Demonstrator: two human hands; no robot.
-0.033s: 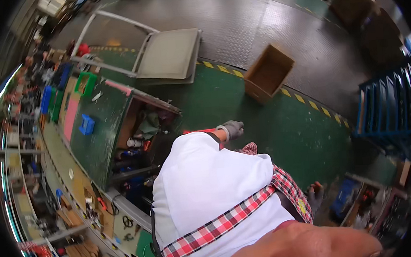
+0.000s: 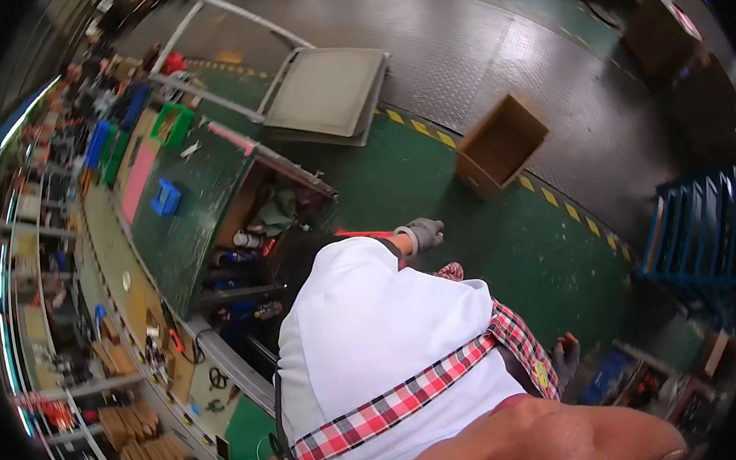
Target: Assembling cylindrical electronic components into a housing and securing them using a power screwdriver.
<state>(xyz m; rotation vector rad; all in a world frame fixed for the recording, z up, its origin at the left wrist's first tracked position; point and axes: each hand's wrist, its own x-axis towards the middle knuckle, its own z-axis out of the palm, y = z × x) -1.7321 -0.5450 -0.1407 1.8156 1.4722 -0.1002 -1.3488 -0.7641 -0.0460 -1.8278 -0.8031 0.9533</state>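
My left hand [image 2: 425,235], in a grey glove, hangs out past my white shirt above the green floor. Its fingers are loosely curled, and nothing shows in them. A red strip [image 2: 364,233] lies beside that forearm; its kind is unclear. On the other side, my right hand [image 2: 566,354] hangs low next to my body. It wears a grey glove with bare fingertips, which stand slightly apart and hold nothing that I can see. Nearest ahead of the hands is an open cardboard box [image 2: 501,146] on the floor.
At the left is a green-topped workbench [image 2: 197,196] with a blue bin [image 2: 165,197] and a green bin [image 2: 173,124]. A metal-framed cart with a pale panel [image 2: 327,92] stands beyond it. Blue racking [image 2: 700,225] is at the right. Yellow-striped tape [image 2: 420,128] crosses the floor.
The surroundings have shifted right and slightly down in the picture as my view turned. My hands keep nearly the same pose beside my body.
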